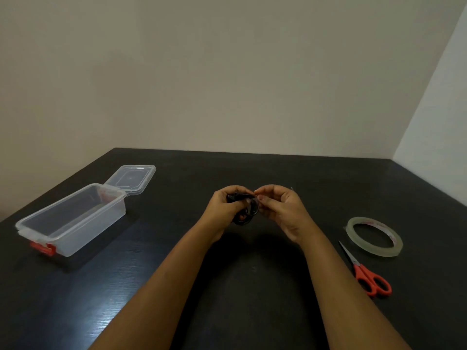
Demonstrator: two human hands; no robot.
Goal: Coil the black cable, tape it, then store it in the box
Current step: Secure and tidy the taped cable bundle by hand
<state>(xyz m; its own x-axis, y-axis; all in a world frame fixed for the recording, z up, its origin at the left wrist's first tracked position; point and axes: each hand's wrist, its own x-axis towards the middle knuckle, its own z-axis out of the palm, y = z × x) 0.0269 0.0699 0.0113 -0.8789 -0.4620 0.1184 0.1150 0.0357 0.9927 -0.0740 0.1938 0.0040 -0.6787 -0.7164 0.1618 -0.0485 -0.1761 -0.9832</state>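
- The left hand (225, 208) is clenched round a thin black cable (242, 219) wound into a small coil. Its fingers curl over the coil's left side from above.
- The right hand (283, 210) meets it from the other side. Thumb and forefinger are pinched together at the top right of the coil and the other fingers are curled behind. Whether anything besides the cable sits between those fingertips is too small to tell.
- The black cable is held up off the surface between the two hands, over the middle of the dark, matt worktop (252, 286). Its loops hang below the knuckles. Both bare forearms reach in from the near edge.
- Near the right edge lies a flat roll of clear adhesive tape (372, 250) with a pale, red-printed core, well apart from the right hand.
- Just nearer than the roll lies a pair of scissors with red plastic handles (364, 272). The blades are closed, with the tip towards the far edge and the handles towards the near edge. The scissors lie beside the roll, not touching it.
- Towards the left edge stands a rectangular box of clear plastic (96, 223), one long side angled towards the hands.
- Its clear hinged lid (131, 178) is flung open and lies flat beyond the box's far end.
- A red clip latch (44, 248) sits on the box's near end.
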